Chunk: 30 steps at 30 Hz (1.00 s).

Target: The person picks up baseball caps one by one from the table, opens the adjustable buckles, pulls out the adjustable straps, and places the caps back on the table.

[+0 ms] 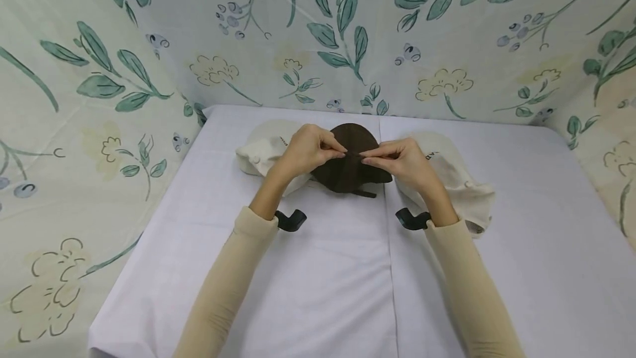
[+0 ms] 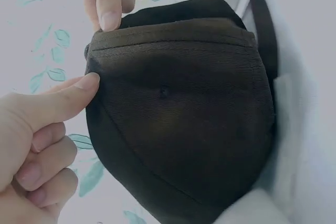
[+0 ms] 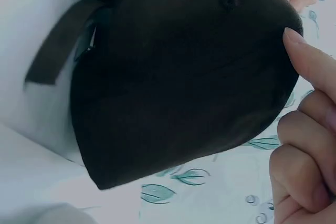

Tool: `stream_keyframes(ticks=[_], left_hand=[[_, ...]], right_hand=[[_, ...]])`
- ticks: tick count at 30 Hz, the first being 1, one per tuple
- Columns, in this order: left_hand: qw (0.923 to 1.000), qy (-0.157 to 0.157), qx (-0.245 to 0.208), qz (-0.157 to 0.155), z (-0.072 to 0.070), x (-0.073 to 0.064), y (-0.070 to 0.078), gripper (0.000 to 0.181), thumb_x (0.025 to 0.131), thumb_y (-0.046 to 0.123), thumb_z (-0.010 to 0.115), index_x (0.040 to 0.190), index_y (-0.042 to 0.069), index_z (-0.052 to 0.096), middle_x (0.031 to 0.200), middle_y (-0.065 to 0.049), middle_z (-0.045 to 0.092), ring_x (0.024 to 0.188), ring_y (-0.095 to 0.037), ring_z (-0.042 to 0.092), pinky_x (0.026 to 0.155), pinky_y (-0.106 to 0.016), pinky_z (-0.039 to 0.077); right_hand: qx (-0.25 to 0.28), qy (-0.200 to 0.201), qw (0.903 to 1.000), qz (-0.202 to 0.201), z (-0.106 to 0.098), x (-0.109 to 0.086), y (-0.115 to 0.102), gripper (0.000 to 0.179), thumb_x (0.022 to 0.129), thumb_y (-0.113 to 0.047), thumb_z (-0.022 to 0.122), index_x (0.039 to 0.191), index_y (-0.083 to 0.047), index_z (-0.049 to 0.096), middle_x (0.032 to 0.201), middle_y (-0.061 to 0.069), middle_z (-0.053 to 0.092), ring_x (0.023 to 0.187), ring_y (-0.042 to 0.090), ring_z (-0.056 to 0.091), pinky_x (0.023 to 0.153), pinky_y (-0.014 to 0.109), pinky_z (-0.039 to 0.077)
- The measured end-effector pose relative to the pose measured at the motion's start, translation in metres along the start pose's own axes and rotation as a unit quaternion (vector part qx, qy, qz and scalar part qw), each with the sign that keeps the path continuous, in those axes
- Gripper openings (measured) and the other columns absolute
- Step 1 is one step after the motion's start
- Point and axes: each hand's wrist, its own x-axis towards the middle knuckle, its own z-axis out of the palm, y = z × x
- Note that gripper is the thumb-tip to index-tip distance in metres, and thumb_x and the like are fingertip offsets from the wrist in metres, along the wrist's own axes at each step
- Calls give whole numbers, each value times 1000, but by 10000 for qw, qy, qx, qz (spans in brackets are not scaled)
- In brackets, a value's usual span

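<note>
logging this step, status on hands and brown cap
Left hand and right hand pinching brown cap. Left pale cap and right pale cap alongside. Neither between hands.

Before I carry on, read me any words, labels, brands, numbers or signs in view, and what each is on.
Nothing reads clearly enough to quote.
Left cream cap: short dark lettering, too small to read.
Right cream cap: a short dark marking, apparently letters, also too small to read.
Brown cap: no text on the sides that show.
</note>
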Motion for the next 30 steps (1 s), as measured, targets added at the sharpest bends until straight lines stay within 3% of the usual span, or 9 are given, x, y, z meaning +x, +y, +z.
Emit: stream_keyframes(ticks=[3,10,17,24,30], left_hand=[[9999,-52,-138,-15,6,-4,-7,8,89,6,81,96,7,85,88,-5,78,72,-14,68,63,-21,47],[9971,1,-762,41,12,-16,-11,6,86,6,83,92,6,85,76,-7,73,62,-11,53,58,-21,41],[9916,221,-1270,-145,22,-31,-17,9,84,7,85,93,6,85,73,-17,67,60,-12,47,55,-20,37],[9976,261,-575,-285,28,-32,-23,7,85,11,85,92,10,86,75,-3,72,61,-9,51,56,-19,39],[9974,208,-653,-221,30,-32,-22,7,84,11,86,91,11,86,76,-3,73,61,-8,53,56,-19,41]], right_hand=[[101,-52,9998,148,3,-4,5,18,91,-5,78,108,-3,82,79,11,72,62,6,42,51,24,31],[82,-232,9995,174,7,-12,3,17,90,-8,80,106,-9,83,64,0,52,58,7,34,50,24,30],[153,-329,9993,-115,14,-15,11,16,89,-4,79,105,-6,83,64,10,53,58,7,35,51,24,31],[-187,-275,9994,40,23,-13,15,16,88,-3,80,103,-4,83,66,14,56,57,7,35,50,21,31],[-149,-319,9990,264,19,-16,11,16,87,-8,82,103,-8,84,69,10,56,59,6,37,51,19,33]])
